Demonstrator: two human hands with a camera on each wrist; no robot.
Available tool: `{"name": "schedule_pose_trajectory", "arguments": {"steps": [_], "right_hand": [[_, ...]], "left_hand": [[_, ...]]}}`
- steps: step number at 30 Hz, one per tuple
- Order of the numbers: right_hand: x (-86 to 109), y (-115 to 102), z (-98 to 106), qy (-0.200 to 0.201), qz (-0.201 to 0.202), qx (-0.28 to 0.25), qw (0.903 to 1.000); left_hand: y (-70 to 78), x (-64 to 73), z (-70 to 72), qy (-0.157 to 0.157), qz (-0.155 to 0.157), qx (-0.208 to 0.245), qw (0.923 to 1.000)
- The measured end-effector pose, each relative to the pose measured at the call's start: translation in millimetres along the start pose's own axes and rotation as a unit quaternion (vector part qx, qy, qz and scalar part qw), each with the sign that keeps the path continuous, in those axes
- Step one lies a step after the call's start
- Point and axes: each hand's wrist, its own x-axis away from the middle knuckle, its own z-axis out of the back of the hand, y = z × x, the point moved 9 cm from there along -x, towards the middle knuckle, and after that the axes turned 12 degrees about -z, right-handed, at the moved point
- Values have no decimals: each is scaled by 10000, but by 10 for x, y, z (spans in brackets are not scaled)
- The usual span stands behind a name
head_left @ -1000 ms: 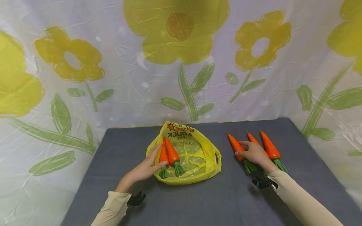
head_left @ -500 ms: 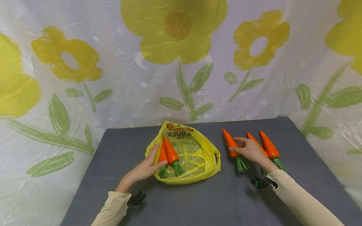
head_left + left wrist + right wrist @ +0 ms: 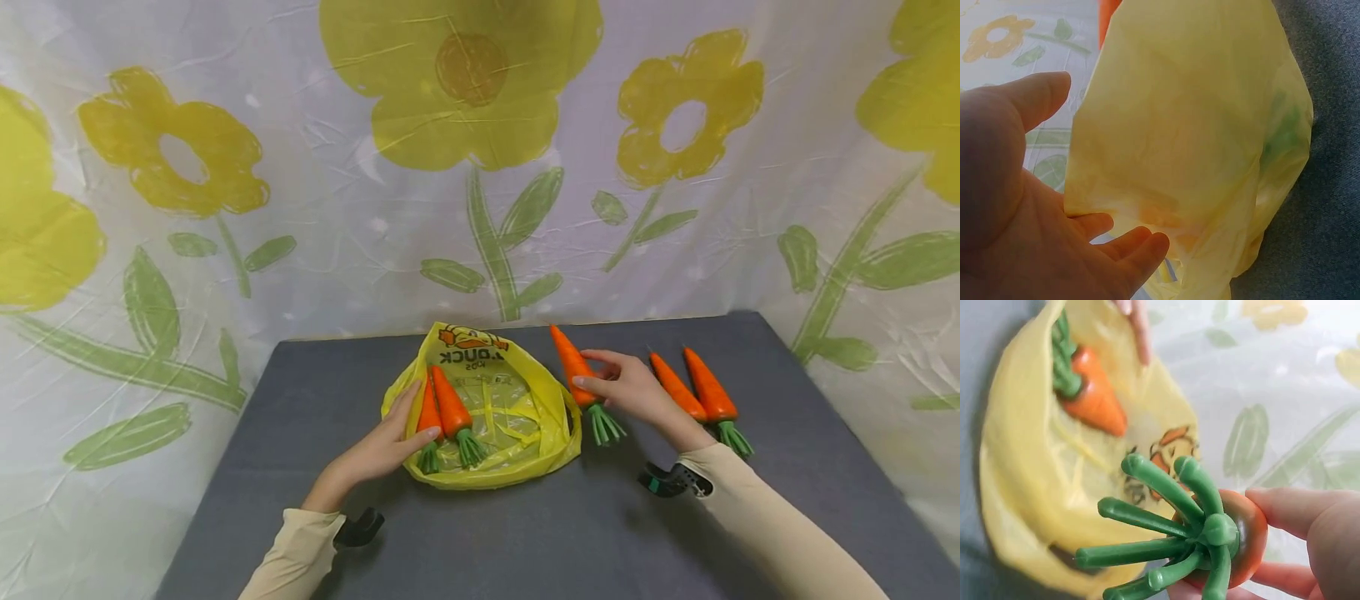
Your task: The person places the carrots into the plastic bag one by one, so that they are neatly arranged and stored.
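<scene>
Your right hand [image 3: 633, 387] pinches a toy carrot [image 3: 573, 367] between thumb and fingers, just beside the right rim of the yellow plastic bag [image 3: 517, 468], its orange tip pointing away from you and its green stems towards you. Your left hand [image 3: 386, 446] rests at the bag's left edge, fingers relaxed and extended rather than clenched. Two carrots [image 3: 452, 402] lie side by side inside the open bag; two other carrots [image 3: 711, 390] lie on the dark grey tabletop [image 3: 525, 542], to the right of your right hand.
</scene>
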Motion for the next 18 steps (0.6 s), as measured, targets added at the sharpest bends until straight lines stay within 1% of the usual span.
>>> {"name": "schedule_pose_trajectory", "arguments": {"steps": [6, 10, 18], "right_hand": [[-11, -214, -191, -263, 208, -264, 9991], [-29, -302, -325, -445, 293, -393, 9978], [-9, -470, -553, -664, 394, -408, 9962]], "left_hand": [[3, -9, -6, -5, -28, 22, 10000], [18, -14, -9, -7, -33, -7, 10000], [31, -15, -16, 12, -65, 30, 10000]]}}
